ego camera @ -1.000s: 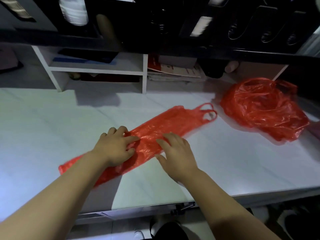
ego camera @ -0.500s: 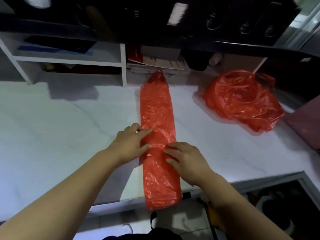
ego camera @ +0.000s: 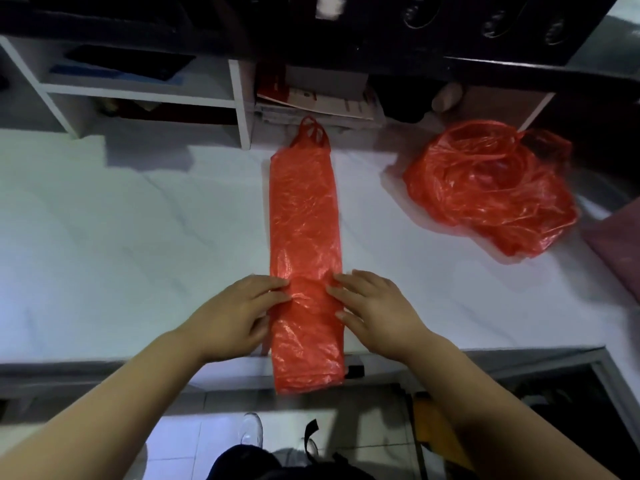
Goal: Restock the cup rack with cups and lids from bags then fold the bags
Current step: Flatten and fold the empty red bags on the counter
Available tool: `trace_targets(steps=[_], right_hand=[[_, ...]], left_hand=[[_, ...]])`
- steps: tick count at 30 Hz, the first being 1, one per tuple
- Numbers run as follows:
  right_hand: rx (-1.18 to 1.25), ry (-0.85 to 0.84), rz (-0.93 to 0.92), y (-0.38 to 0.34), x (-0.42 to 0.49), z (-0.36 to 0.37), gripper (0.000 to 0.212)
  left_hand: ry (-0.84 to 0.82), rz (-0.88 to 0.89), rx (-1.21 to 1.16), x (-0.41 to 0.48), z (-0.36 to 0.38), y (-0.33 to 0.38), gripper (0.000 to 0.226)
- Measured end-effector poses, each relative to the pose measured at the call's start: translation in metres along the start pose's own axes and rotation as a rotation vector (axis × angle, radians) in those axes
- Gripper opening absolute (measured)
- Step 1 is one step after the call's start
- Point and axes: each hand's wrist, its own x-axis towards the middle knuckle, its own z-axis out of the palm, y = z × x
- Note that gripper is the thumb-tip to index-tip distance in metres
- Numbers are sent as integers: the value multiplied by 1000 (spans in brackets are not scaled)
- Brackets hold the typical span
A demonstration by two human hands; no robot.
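The bag [ego camera: 304, 220] is laid long axis near-to-far on the desk [ego camera: 138, 237], pressed from either side by the flat-fingered left hand [ego camera: 235, 313] and right hand [ego camera: 374, 310], nothing gripped

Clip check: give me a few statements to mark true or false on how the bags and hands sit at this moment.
1. The flattened red bag lies as a long strip with its handles pointing toward the white shelf unit. True.
2. Only one hand touches the strip. False: the left hand and the right hand each rest fingers on one of its long edges.
3. The strip's near end hangs past the edge of the counter. True.
4. The second red bag is also folded flat. False: it lies crumpled to the right, apart from the strip.
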Motion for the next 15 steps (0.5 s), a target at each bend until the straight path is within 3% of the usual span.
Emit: trace_targets(steps=[2, 8, 15], right_hand=[[-39, -19, -50, 5, -7, 6, 54], [-36, -85, -130, 22, -23, 10, 79], [29, 17, -118, 19, -25, 17, 75]], left_hand=[[17, 15, 23, -9, 6, 2, 48], [-28, 20, 77, -27, 17, 7, 74], [148, -53, 2, -23, 22, 17, 49]])
